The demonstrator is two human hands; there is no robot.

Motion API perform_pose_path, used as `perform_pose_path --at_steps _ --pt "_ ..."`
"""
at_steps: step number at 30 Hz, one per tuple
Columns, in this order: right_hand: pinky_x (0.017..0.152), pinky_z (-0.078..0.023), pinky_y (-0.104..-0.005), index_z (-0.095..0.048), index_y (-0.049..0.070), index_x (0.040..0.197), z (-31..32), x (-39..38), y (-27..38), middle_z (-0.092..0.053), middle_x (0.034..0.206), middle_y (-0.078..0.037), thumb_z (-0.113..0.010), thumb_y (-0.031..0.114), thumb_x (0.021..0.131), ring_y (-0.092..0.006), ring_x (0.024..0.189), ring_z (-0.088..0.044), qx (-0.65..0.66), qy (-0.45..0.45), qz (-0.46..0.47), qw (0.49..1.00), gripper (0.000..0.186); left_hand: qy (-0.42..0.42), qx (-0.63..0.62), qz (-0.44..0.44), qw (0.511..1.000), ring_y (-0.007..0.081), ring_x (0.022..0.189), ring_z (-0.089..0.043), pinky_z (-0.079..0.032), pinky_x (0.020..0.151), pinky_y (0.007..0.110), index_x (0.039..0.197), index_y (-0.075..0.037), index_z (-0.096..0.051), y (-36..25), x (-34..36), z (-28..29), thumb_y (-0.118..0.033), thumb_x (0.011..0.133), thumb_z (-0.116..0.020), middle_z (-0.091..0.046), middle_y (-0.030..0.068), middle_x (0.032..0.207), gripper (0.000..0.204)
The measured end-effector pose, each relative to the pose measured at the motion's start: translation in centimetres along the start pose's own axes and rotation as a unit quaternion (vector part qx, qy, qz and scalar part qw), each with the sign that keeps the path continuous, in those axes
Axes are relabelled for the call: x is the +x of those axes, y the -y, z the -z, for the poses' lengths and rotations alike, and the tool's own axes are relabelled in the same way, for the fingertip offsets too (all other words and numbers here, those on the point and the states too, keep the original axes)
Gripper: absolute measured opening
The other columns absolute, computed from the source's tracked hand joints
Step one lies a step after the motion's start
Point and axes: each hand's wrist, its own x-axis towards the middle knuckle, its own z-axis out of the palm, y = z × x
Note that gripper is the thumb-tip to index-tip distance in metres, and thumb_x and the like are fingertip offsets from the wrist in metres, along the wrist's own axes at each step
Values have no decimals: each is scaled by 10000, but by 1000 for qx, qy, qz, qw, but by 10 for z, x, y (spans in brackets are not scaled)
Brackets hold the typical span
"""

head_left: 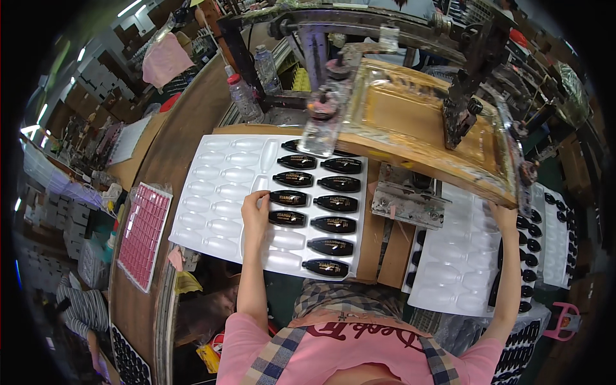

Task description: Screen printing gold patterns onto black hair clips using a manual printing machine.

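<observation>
My left hand [255, 208] has its fingers closed at the left end of a glossy black oval piece [287, 199] with gold print. That piece lies in a white moulded plastic tray [256, 254], among several similar black pieces in two columns. The tray's left cells hold none. On the right, my right hand [504, 215] is at the lower right corner of a wooden screen-printing frame [423, 153]; its fingers are partly hidden by the frame. The frame is raised, tilted and slightly blurred. Below it sits a metal holding fixture [410, 199].
Another white tray [449, 269] and trays of black pieces [529, 256] lie to the right. A pink sheet of small cells [145, 234] rests on the brown bench at left. Bottles [244, 99] stand behind the tray. A person in stripes [86, 308] is at lower left.
</observation>
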Motion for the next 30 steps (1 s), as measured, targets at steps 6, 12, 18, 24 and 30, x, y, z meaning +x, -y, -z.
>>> perform_pose_path --at_steps 6,12,18,24,30 --pt "669 -411 -352 -542 -60 908 49 -13 65 -575 803 -189 -618 203 758 -310 702 -527 135 -25 -29 990 312 68 -37 57 995 182 760 -582 -442 696 268 900 5 -612 12 17 1 -62 772 -578 -620 113 780 149" --pt "575 -378 -241 -521 -7 984 72 -34 72 -516 749 -42 -665 110 700 -105 630 -437 316 34 -171 933 339 -36 110 -130 985 228 756 -565 -436 684 299 866 9 -587 -32 26 0 -51 770 -571 -580 129 813 114" --pt "766 -414 -265 -455 -13 1127 102 -32 107 -500 1035 -99 -701 147 681 -173 917 -498 330 90 -131 931 534 97 -187 -230 950 301 741 -546 -426 682 350 887 3 -574 -151 35 -41 -27 771 -526 -573 131 790 129" --pt "720 -417 -285 -532 -36 992 131 -9 163 -575 926 -118 -732 245 638 -186 829 -530 373 38 -69 924 494 238 135 -524 806 209 881 -549 -433 762 326 997 -5 -551 -199 66 -112 -74 825 -514 -590 90 930 189" --pt "821 -391 -308 -561 26 1020 139 16 193 -581 1006 -104 -711 297 669 -227 927 -531 379 81 -13 922 468 257 -114 -274 920 190 821 -555 -438 709 307 965 3 -552 -208 101 -136 -60 813 -514 -589 86 881 169"
